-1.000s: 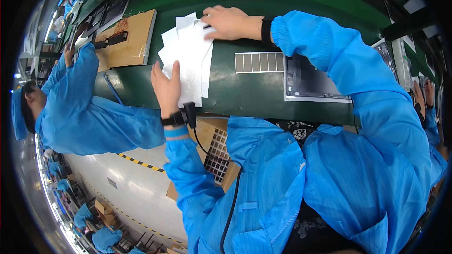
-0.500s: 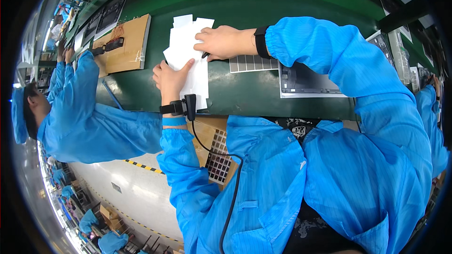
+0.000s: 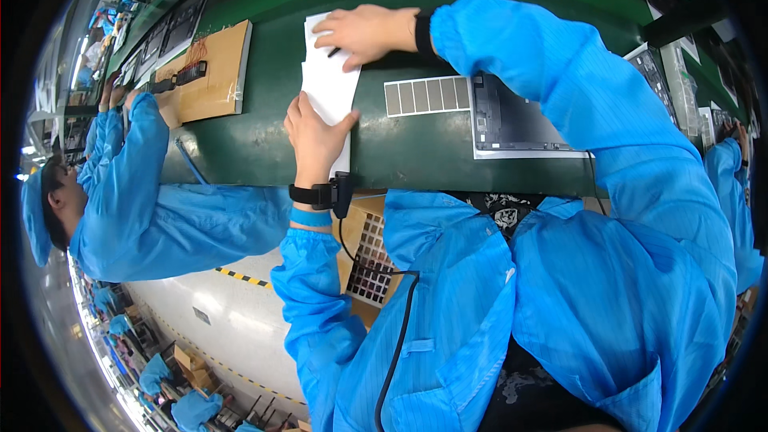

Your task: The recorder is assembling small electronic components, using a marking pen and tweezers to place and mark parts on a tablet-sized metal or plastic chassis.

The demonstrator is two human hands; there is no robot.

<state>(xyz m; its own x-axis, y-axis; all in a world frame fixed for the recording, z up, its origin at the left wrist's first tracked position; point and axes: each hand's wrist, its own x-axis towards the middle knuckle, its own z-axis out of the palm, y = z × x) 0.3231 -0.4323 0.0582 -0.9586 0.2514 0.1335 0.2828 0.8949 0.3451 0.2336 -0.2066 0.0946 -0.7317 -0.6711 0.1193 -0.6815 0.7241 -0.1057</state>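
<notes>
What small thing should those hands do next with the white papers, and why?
Probably nudge the white papers into a neater pile: their left edge shows a step near the top, and both the left hand and the right hand are on them.

We noted a dark panel (image 3: 518,124), a grey-celled strip (image 3: 426,97) (at its left), and a brown board (image 3: 224,80) farther left.

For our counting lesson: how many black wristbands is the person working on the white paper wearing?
2: the left band, below the left hand; the right band, between the right hand and its cuff. Sleeves may hide others.
</notes>
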